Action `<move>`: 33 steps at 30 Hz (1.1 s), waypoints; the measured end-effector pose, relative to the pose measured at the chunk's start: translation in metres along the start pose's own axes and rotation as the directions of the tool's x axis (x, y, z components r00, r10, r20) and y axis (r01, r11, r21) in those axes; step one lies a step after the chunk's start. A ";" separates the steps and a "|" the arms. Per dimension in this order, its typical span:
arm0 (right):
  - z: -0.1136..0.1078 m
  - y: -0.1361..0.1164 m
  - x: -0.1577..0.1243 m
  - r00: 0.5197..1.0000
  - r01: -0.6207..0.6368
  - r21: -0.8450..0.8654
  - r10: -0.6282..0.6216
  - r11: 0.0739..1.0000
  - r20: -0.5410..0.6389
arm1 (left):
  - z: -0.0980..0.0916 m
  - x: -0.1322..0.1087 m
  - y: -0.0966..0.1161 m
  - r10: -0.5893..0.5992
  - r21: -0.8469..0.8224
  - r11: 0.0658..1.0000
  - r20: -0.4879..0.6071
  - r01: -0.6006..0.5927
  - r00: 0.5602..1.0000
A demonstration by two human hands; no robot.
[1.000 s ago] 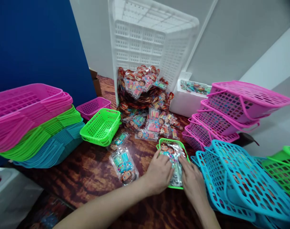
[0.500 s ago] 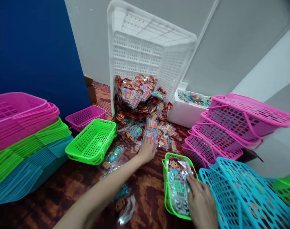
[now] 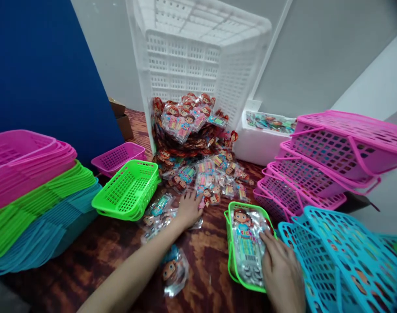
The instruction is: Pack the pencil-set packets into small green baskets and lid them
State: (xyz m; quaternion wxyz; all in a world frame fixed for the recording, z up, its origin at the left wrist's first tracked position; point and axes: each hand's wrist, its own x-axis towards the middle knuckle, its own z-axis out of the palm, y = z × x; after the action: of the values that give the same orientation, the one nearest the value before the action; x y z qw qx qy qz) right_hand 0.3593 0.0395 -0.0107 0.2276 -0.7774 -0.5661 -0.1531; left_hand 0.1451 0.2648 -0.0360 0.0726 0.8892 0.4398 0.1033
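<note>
My left hand (image 3: pixel 189 209) lies palm down with fingers spread on clear plastic packets at the near edge of a loose pile (image 3: pixel 206 178). Those packets carry printed cartoon heads and coloured sticks. At the right, my right hand (image 3: pixel 283 267) rests over the right rim of a small green basket (image 3: pixel 231 256), fingers stretched out against the packet (image 3: pixel 245 243) inside. That packet lies flat and shows a brown-haired cartoon head and a barcode. Beside my left forearm, a single packet (image 3: pixel 174 271) lies on the dark wood-patterned surface.
Behind the pile, a big white crate (image 3: pixel 185 58) lies tipped, spilling packets. Left are stacked pink, green and blue baskets (image 3: pixel 41 191), a green basket (image 3: pixel 129 189) and a pink basket (image 3: pixel 120 157). Right are filled pink baskets (image 3: pixel 331 152), blue baskets (image 3: pixel 351 261) and a white foam box (image 3: pixel 260 145).
My left hand has drawn back from the pile, nearer and slightly left, its fingers now spread. My right hand stays at the green basket. The view has shifted slightly.
</note>
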 end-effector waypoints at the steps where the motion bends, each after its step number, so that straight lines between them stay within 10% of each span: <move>1: -0.002 -0.003 0.001 1.000 -0.004 0.016 0.004 1.000 -0.001 | -0.003 -0.017 -0.002 -0.002 -0.004 1.000 0.015 0.002 1.000; 9: -0.046 -0.076 0.002 0.978 0.065 0.283 -0.004 0.957 -0.210 | -0.053 -0.108 -0.022 0.131 -0.196 0.976 0.191 -0.093 0.973; 14: -0.020 -0.147 0.008 0.931 0.157 0.488 -0.293 0.859 0.216 | -0.101 -0.176 -0.054 0.011 -0.238 0.971 0.175 0.031 0.985; 20: 0.034 -0.184 0.014 0.807 0.145 0.283 -0.279 0.948 0.521 | -0.106 -0.255 -0.066 0.131 -0.224 0.972 0.291 -0.066 0.948; 25: 0.041 -0.171 0.006 0.810 0.014 0.302 -0.187 0.953 0.555 | -0.095 -0.268 -0.063 0.179 -0.080 0.983 0.277 -0.163 0.944; 33: 0.027 -0.151 0.002 0.796 -0.148 0.523 -0.213 0.839 0.566 | -0.096 -0.257 -0.072 -0.058 -0.240 0.963 0.267 0.125 0.962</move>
State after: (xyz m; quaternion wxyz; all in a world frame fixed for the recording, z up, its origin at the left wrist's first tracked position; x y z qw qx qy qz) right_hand 0.2163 0.0939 -0.0053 0.2426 -0.6774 -0.6417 0.2655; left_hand -0.0860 0.1067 0.0098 0.2474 0.8569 0.4505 0.0392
